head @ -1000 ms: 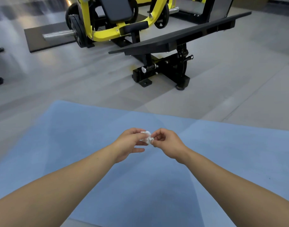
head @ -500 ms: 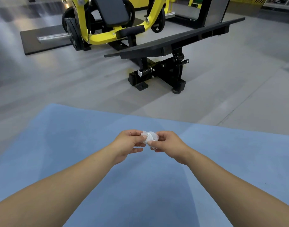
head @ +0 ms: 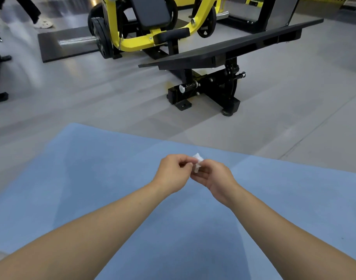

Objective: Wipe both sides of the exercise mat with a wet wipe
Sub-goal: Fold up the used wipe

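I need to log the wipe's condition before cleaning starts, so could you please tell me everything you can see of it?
The wipe is a small white wad, crumpled rather than spread, and looks like thin soft cloth or paper. It is held in the air above the blue mat, not touching it. The left hand and the right hand both pinch it between their fingertips, and they hide its lower part. Whether it is wet cannot be told.

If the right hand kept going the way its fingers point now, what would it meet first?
The right hand points left, toward the left hand. It would meet the wet wipe pinched between them, then that hand's fingers almost at once; the mat lies below, though depth is unclear.
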The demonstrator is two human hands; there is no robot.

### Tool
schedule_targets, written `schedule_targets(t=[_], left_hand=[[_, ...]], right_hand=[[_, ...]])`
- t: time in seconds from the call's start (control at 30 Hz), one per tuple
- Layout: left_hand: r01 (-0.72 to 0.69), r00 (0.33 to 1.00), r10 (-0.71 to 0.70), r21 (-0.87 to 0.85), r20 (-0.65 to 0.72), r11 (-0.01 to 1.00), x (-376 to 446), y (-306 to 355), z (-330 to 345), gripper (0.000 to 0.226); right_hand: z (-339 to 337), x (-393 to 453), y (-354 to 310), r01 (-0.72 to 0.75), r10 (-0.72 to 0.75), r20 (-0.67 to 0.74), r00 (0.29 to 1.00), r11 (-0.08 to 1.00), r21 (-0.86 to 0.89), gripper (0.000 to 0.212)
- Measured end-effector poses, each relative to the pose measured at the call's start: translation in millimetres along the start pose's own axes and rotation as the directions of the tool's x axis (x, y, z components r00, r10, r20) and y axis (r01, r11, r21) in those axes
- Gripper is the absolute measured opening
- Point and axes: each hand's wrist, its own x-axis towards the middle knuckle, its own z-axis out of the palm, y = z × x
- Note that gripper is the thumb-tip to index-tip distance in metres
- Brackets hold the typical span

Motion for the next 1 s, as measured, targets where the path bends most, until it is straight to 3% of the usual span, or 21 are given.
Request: schedule_targets(t=[0.07, 0.17, 0.27, 0.5, 0.77, 1.0], left_hand=[[0.023, 1.0, -0.023, -0.051, 0.016, 0.998, 3.5, -1.8, -4.9, 0.02], [0.06, 0.998, -0.059, -0.044, 0.023, 0.997, 8.4, -7.0, -12.5, 0.014], [0.045, 0.999, -0.046, 0.03, 0.022, 0.999, 12.5, -9.9, -20.2, 0.017], [0.173, 0.985, -0.169, -0.193, 0.039, 0.966, -0.2, 7.8, -48.0, 0.002], [0.276, 0.96, -0.278, -0.287, 0.035, 0.917, -76.9, 82.6, -110.1, 0.005], [0.327, 0.941, -0.336, -0.328, 0.033, 0.886, -138.1, 182.8, -165.6, 0.004]], right_hand=[[-5.1, 1.7, 1.0, 0.049, -0.045, 0.045, 0.998, 0.995, -0.086, 0.025], [-6.1, 8.0, 8.0, 0.079, -0.081, 0.002, 0.997, 0.971, -0.225, 0.018], [0.8, 13.3, 7.8, 0.092, -0.103, -0.028, 0.994, 0.959, -0.268, 0.014], [32.9, -5.7, -18.7, 0.014, -0.039, -0.098, 0.994, 0.969, -0.247, 0.013], [91.8, -89.4, -93.3, -0.11, 0.115, 0.002, 0.993, 0.958, -0.263, 0.012], [141.1, -169.1, -188.3, -0.118, 0.118, -0.02, 0.993, 0.945, -0.304, 0.011]])
